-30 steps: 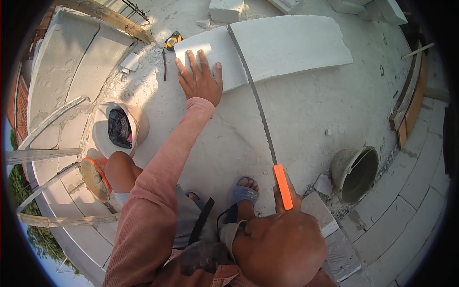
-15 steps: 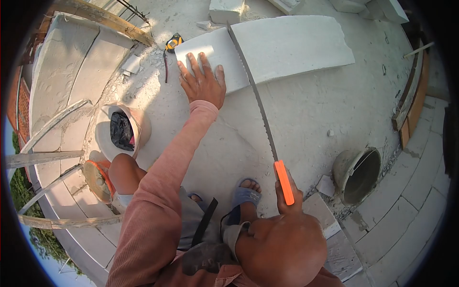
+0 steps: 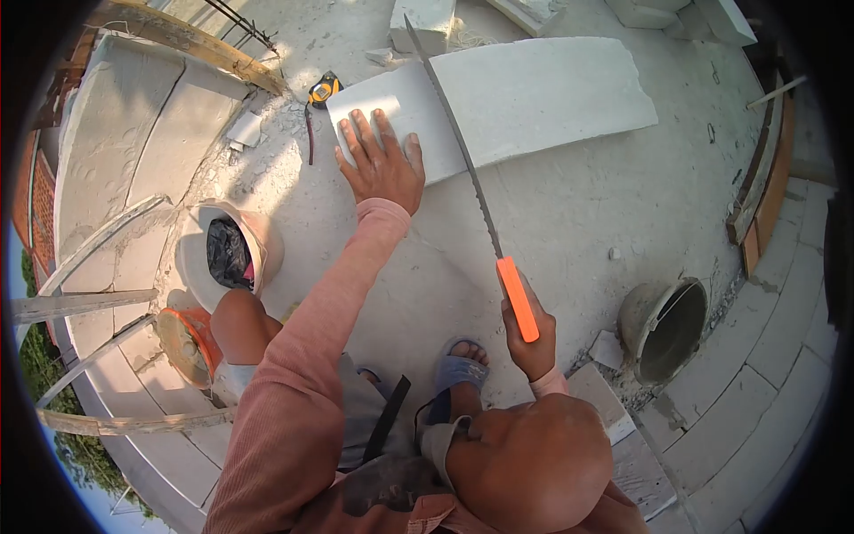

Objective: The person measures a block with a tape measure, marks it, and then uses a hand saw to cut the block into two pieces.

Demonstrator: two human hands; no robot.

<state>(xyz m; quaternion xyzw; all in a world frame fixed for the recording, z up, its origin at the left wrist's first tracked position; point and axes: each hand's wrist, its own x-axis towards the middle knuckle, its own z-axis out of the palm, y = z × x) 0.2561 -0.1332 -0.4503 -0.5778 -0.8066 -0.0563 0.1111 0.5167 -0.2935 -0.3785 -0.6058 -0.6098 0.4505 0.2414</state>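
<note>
A long white block [image 3: 551, 98] lies flat on the dusty floor. My left hand [image 3: 382, 165] presses on its left part with the fingers spread. My right hand [image 3: 532, 334] is wrapped round the orange handle of a saw [image 3: 471, 169]. The toothed blade crosses the block just right of my left hand, and its tip reaches past the block's far edge. A yellow and black tape measure [image 3: 324, 89] sits beside the block's left end.
At the left stand a white bucket [image 3: 191, 258] with a black bag inside and an orange container [image 3: 203, 334]. A grey bucket [image 3: 633, 329] is at the right. More white blocks [image 3: 422, 21] lie at the far side. Wooden boards [image 3: 767, 178] line the right edge.
My right hand and the saw have moved forward, away from my body, so more of the blade extends beyond the block. My left hand stays on the block.
</note>
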